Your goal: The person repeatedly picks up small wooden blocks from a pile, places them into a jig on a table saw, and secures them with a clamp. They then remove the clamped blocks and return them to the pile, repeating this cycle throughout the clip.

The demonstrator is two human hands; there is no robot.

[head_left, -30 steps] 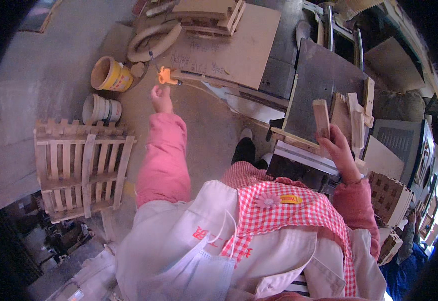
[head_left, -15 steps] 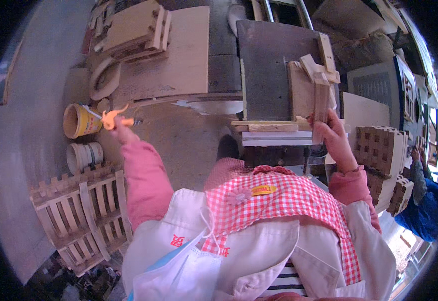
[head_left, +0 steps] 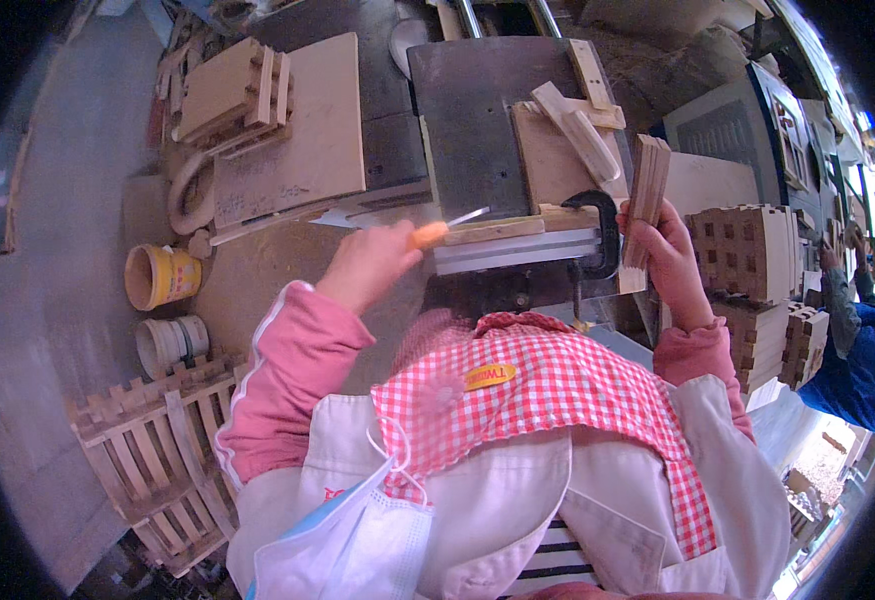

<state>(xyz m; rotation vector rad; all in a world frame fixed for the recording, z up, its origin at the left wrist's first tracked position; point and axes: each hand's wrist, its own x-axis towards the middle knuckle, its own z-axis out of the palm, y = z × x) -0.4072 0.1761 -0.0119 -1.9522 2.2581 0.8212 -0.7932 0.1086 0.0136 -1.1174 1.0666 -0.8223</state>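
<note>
One orange-handled tool [head_left: 429, 235] with a thin metal tip sits in the closed left hand [head_left: 369, 264], its tip pointing toward a dark, flat counter [head_left: 467, 120]. Well apart from it, the right hand [head_left: 663, 245] is wrapped around what looks like a bundle of narrow brown wooden strips [head_left: 648, 172], held roughly upright just beside a black metal C-shaped clamp [head_left: 609, 232] at the counter's near edge. The step in hand looks like readying the tool for use on the strips. The next move would seem to call for a steady right-hand grip and a careful aim, clear of the clamp.
</note>
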